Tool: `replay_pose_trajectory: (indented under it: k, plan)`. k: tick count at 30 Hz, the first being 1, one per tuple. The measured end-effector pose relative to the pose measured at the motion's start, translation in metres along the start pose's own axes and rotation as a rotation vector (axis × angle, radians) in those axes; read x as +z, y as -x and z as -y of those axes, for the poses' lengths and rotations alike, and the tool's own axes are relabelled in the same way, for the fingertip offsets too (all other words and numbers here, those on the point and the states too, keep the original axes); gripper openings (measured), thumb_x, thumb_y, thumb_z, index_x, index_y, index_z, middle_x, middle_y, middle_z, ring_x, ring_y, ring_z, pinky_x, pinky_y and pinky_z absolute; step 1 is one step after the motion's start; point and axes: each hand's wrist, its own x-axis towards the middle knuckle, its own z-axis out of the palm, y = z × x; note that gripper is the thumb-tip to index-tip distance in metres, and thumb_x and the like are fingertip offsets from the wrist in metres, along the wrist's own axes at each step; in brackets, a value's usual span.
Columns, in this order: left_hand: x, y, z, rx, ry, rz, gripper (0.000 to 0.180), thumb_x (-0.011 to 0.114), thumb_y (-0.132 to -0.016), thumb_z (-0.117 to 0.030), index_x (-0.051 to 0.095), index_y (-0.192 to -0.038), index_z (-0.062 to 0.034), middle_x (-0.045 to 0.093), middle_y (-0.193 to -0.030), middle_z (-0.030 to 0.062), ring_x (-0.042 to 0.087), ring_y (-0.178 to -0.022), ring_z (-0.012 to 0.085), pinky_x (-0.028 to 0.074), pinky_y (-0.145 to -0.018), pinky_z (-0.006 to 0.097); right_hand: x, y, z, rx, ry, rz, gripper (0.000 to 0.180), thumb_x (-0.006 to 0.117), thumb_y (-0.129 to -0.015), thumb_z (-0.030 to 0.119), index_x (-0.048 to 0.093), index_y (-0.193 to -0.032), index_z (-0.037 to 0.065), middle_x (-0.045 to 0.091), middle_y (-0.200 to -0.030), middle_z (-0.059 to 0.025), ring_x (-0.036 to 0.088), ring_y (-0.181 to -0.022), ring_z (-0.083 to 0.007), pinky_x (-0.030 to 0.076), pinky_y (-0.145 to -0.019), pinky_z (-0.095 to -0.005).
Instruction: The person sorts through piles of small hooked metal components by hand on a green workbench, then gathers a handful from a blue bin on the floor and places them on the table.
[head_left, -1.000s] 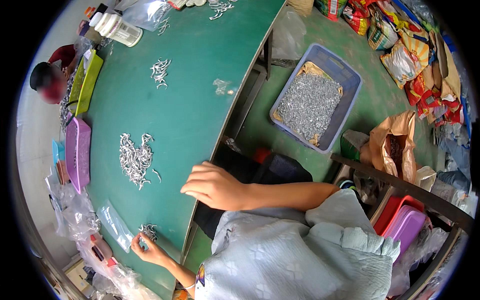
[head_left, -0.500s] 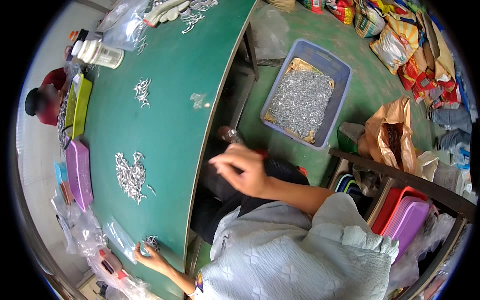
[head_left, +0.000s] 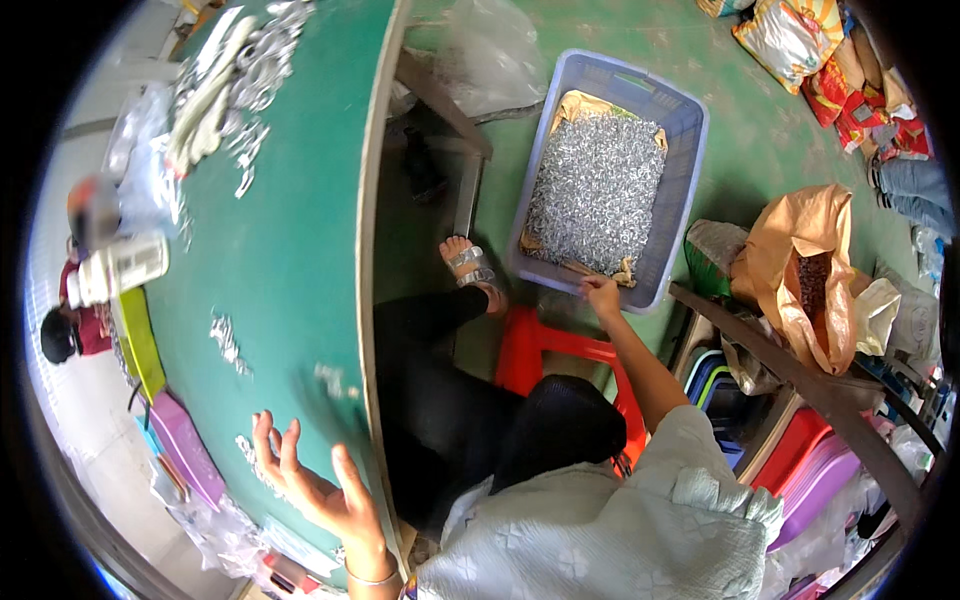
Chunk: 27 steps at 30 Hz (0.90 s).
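Observation:
My left hand hovers over the near edge of the green table, palm turned up, its fingers spread with nothing in them. Beyond its fingertips lies a pile of small curved silver metal pieces, partly hidden by the hand. My right arm reaches to the near rim of a blue plastic crate on the floor. There my right hand is closed, and what its fingers hold is too small to make out. Many small silver metal parts fill the crate over brown paper lining.
Smaller piles of metal pieces and gloves lie on the table. Green and purple baskets line its far side, near another person. A red stool, an open brown paper bag and a metal rack stand around me.
My right hand has moved from beside the table edge out to the crate's near rim. My left hand has lifted off the small metal pile and opened. The view has swung to the right.

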Motion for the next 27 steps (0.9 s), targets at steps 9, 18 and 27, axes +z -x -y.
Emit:
replay_pose_trajectory:
  k: [9,18,27]
  plan:
    - [0.048,-0.055,-0.012,0.149,0.000,0.187,0.080,0.067,-0.074,-0.050,0.028,-0.137,-0.0196,0.006,-0.145,0.0255,0.004,-0.134,0.0459,0.009,-0.101,0.066,0.003,-0.126,-0.064,-0.155,0.223,-0.506,0.020,0.062,-0.075,0.005,0.065,-0.094,0.000,0.066,-0.078,-0.0122,0.062,-0.069,-0.0218,0.049,-0.064,-0.0323]
    - [0.060,-0.066,-0.012,0.158,0.018,0.191,0.070,0.062,-0.081,-0.044,0.027,-0.131,-0.0088,0.018,-0.145,0.0219,0.023,-0.133,0.0341,0.023,-0.104,0.051,0.024,-0.184,-0.029,-0.234,0.445,-0.845,0.022,0.066,-0.073,0.007,0.064,-0.094,0.004,0.061,-0.085,-0.0110,0.057,-0.079,-0.0271,0.045,-0.072,-0.0378]
    - [0.071,-0.073,-0.001,0.078,0.067,0.207,0.069,0.059,-0.082,-0.045,0.027,-0.132,-0.0099,0.016,-0.145,0.0229,0.020,-0.133,0.0352,0.020,-0.105,0.051,0.036,-0.224,-0.001,-0.140,0.509,-1.044,0.021,0.065,-0.072,0.015,0.064,-0.092,0.008,0.056,-0.092,-0.0127,0.049,-0.091,-0.0314,0.040,-0.078,-0.0424]
